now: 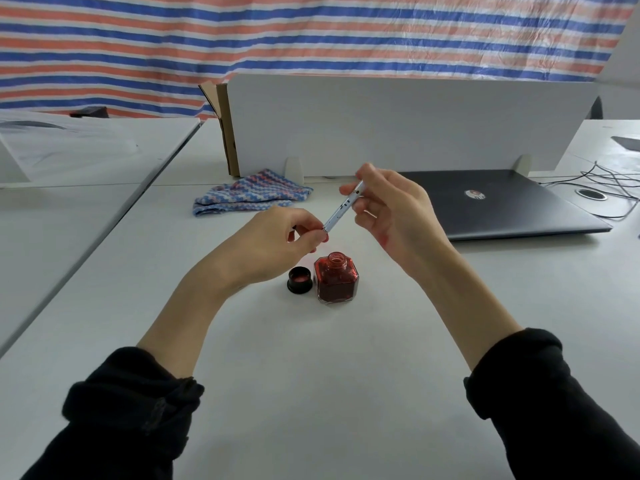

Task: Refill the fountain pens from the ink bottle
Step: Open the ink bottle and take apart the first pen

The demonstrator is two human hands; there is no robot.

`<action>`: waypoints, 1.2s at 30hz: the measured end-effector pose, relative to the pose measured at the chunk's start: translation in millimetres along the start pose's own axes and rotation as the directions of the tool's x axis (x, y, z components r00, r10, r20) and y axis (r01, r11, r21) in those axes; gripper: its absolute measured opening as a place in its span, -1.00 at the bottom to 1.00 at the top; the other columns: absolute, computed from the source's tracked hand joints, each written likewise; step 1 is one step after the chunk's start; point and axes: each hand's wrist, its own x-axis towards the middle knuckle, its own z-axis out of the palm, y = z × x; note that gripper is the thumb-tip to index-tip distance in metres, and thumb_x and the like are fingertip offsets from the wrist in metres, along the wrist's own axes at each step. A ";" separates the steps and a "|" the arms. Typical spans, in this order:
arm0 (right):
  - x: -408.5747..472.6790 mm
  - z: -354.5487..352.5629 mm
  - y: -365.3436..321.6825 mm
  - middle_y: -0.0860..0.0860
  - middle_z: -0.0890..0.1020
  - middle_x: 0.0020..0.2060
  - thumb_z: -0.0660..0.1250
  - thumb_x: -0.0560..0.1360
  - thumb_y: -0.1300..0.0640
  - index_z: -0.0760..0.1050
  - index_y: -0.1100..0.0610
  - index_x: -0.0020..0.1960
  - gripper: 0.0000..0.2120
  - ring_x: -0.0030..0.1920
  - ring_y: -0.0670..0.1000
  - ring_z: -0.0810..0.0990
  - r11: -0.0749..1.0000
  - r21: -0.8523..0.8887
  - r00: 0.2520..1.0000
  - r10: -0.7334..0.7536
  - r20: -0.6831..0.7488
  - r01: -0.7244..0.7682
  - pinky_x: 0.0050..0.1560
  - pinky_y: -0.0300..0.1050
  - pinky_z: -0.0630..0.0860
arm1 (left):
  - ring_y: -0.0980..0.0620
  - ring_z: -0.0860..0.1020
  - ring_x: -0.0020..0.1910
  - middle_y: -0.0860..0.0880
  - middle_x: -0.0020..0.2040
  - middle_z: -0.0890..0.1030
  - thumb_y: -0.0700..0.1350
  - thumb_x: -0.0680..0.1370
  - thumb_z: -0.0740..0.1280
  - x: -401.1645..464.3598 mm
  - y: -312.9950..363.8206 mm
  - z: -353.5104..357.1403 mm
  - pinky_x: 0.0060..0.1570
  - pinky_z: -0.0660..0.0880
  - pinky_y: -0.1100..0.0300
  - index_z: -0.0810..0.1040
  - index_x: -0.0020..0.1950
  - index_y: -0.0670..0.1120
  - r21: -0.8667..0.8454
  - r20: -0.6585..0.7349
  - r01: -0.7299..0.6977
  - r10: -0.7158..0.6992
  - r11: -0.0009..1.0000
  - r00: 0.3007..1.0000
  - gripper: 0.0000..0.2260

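Slanting above the open ink bottle (336, 278), a pale fountain pen (343, 210) is gripped at both ends: its lower tip is pinched by the left hand (277, 244), its upper barrel is enclosed by the curled fingers of the right hand (391, 209). The black cap (299, 280) is seen lying on the white surface (311, 375), touching the bottle.

This is looking like an office: white desks (104, 258) are standing edge to edge, a low white divider panel (408, 126) is splitting the workspace, a closed laptop (502, 206) is lying by loose cables (609, 181), and a striped tarp (311, 32) is hanging behind.
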 end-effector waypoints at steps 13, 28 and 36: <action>-0.1 0.2 2.5 0.04 0.39 -0.41 0.27 0.51 0.12 0.44 0.22 -0.08 -0.85 -0.47 -0.05 0.36 0.946 -0.262 0.979 0.201 0.014 -0.190 -0.40 -0.20 0.32 | 0.22 0.38 -0.16 0.25 -0.21 0.47 0.00 0.54 0.23 4.7 -7.0 4.7 -0.26 0.26 0.36 0.55 0.04 0.03 0.115 -0.060 -0.065 0.072 0.991 0.996 -0.85; -2.8 2.9 4.2 0.04 0.36 -0.42 0.21 0.49 0.33 0.42 0.21 -0.24 -0.85 -0.43 -0.06 0.30 0.957 -0.225 0.979 0.198 0.043 -0.184 -0.34 -0.20 0.25 | 0.20 0.43 -0.18 0.08 -0.10 0.56 -0.02 0.54 0.23 2.3 -5.6 4.6 -0.26 0.33 0.47 0.57 0.05 -0.02 0.108 -0.029 -0.068 0.072 0.992 0.997 -0.82; 12.6 -22.0 0.9 0.02 0.39 -0.42 0.20 0.53 0.24 0.47 0.21 -0.23 -0.82 -0.44 -0.09 0.32 0.990 -0.012 0.968 0.136 -0.212 -0.142 -0.42 -0.26 0.26 | 0.29 0.43 -0.26 0.13 -0.21 0.54 -0.05 0.53 0.27 -0.3 -15.6 2.4 -0.29 0.31 0.59 0.59 -0.02 -0.03 0.120 0.006 -0.016 0.016 0.993 1.000 -0.87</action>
